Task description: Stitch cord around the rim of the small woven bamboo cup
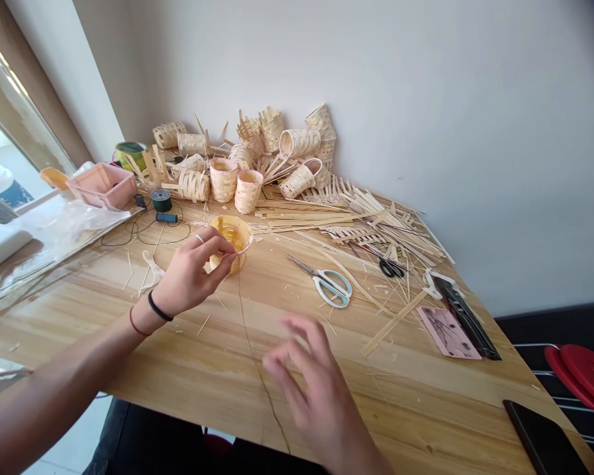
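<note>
My left hand (191,272) is closed round the side of a small yellow woven basket (231,236) that stands on the wooden table (188,369). A thin dark thread (250,343) runs from the basket down toward the table's near edge. My right hand (309,376) hovers over the table near the front, blurred by motion, fingers spread and apart, holding nothing I can make out. White-handled scissors (329,284) lie to the right of the basket.
Several finished woven baskets (247,171) are piled at the back against the wall, with loose bamboo strips (356,218) to their right. A pink tray (103,185), thread spool (161,199), black scissors (389,264), pink card (448,332), phone (544,439) and red stool (584,379) are about.
</note>
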Motion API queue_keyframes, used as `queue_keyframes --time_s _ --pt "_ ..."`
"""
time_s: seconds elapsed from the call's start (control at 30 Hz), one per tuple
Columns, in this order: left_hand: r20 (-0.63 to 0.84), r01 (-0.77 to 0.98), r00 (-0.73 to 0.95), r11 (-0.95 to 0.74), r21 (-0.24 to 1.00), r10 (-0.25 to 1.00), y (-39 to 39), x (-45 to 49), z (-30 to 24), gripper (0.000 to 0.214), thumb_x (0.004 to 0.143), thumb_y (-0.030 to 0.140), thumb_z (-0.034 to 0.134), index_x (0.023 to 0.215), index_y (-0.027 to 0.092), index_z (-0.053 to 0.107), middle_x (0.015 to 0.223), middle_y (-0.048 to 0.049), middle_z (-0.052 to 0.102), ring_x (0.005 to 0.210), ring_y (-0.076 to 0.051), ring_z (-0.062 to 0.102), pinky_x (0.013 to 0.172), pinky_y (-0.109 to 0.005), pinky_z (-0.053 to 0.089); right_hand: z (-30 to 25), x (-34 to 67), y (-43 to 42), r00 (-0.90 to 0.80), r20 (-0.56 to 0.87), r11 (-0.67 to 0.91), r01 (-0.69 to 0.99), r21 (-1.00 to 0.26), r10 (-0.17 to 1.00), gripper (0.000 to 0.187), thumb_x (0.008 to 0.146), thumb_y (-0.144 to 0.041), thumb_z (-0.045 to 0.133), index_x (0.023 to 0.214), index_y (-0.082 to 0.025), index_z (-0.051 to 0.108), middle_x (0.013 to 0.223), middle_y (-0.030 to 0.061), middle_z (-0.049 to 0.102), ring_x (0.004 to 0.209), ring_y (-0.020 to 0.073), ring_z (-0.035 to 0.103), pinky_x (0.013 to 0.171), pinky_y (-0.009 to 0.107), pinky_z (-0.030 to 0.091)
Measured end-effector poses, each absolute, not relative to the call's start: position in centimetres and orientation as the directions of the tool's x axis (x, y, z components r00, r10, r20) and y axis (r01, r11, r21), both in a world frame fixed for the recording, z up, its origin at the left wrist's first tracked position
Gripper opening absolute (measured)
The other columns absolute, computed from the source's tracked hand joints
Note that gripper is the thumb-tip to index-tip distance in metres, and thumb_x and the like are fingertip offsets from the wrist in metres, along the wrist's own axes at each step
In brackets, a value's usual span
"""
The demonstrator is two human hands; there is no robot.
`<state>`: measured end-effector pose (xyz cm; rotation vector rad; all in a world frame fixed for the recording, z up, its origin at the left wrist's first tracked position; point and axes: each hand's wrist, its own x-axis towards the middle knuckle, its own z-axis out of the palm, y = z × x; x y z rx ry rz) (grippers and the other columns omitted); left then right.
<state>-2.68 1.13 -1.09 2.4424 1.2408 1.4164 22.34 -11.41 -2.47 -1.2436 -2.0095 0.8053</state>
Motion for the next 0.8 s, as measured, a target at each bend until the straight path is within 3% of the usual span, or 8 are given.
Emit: queue_keyframes --time_s 0.1,0.13,0.23,0.3,0.4,0.57,0.67,0.8 --pt "0.708 0.601 0.253 -0.681 0.418 0.659 1.1 -2.8 -1.1 0.008 0.099 0.017 0.061 0.092 0.018 0.064 0.09 -0.0008 0.066 0.083 -0.013 0.063 0.077 -0.026 0.05 -2.9 18.3 -5.8 -0.356 0.173 0.299 0.339 -0.892 0.918 0.015 0.104 -0.031 0.06 0.091 -0.024 0.065 0.138 0.0121 0.056 0.139 0.0283 0.052 0.117 0.05 0.044" --pt "0.709 0.598 0.254 -0.683 0.42 0.658 1.1 -2.8 -1.1 0.008 0.099 0.016 0.061 0.092 0.018 0.064 0.09 -0.0008 0.066 0.083 -0.013 0.063 0.076 -0.025 0.05 -3.2 17.2 -4.7 -0.369 0.179 0.278 0.236 -0.931 0.912 0.016 0.102 -0.033 0.062 0.09 -0.023 0.064 0.134 0.011 0.058 0.133 0.0269 0.056 0.113 0.047 0.047" --pt "0.706 0.582 0.266 -0.693 0.425 0.656 1.1 -2.8 -1.1 0.008 0.099 0.016 0.061 0.092 0.018 0.064 0.089 -0.0009 0.065 0.081 -0.012 0.062 0.072 -0.024 0.049 -4.0 15.4 -3.8 -0.298 0.163 0.19 0.064 -0.98 0.941 0.022 0.104 -0.039 0.058 0.09 -0.022 0.061 0.105 0.0052 0.062 0.097 0.0185 0.063 0.083 0.032 0.054" --pt "0.696 0.574 0.274 -0.694 0.435 0.664 1.0 -2.7 -1.2 0.007 0.099 0.016 0.061 0.093 0.018 0.064 0.089 -0.0013 0.065 0.081 -0.012 0.061 0.07 -0.024 0.048 -4.2 15.3 -4.5 -0.244 0.148 0.173 0.083 -0.981 0.958 0.027 0.106 -0.041 0.054 0.087 -0.022 0.057 0.081 -0.0017 0.052 0.072 0.0139 0.051 0.064 0.027 0.044" --pt "0.69 0.573 0.275 -0.69 0.442 0.67 0.8 -2.6 -1.2 0.006 0.099 0.016 0.062 0.094 0.018 0.065 0.091 -0.0019 0.065 0.083 -0.013 0.061 0.071 -0.025 0.049 -3.6 15.8 -6.0 -0.201 0.217 0.251 0.161 -0.955 0.955 0.029 0.108 -0.036 0.051 0.084 -0.022 0.052 0.071 -0.0052 0.043 0.063 0.0122 0.039 0.058 0.027 0.035" --pt "0.694 0.568 0.273 -0.694 0.443 0.666 0.8 -2.5 -1.2 0.007 0.099 0.016 0.061 0.093 0.019 0.064 0.09 -0.0018 0.065 0.083 -0.014 0.061 0.076 -0.027 0.051 -2.0 16.3 -8.5 -0.256 0.447 0.504 0.242 -0.829 0.857 0.021 0.108 -0.02 0.044 0.089 -0.022 0.051 0.079 -0.0027 0.049 0.068 0.0116 0.048 0.061 0.025 0.039" --pt "0.693 0.573 0.272 -0.691 0.441 0.668 0.9 -2.6 -1.1 0.008 0.1 0.017 0.059 0.093 0.019 0.064 0.09 -0.002 0.066 0.082 -0.014 0.061 0.074 -0.026 0.05 -2.2 16.5 -10.8 -0.292 0.513 0.584 0.268 -0.766 0.807 0.025 0.111 -0.024 0.039 0.089 -0.022 0.05 0.076 -0.0028 0.048 0.066 0.0117 0.05 0.059 0.025 0.04" --pt "0.703 0.581 0.264 -0.691 0.43 0.66 1.0 -2.7 -1.2 0.007 0.099 0.016 0.06 0.094 0.019 0.063 0.09 -0.0018 0.066 0.082 -0.014 0.062 0.072 -0.026 0.05 -4.4 17.9 -14.9 -0.182 0.598 0.618 0.368 -0.694 0.78 0.027 0.112 -0.029 0.042 0.086 -0.024 0.05 0.067 -0.0035 0.045 0.055 0.0119 0.045 0.048 0.026 0.036"
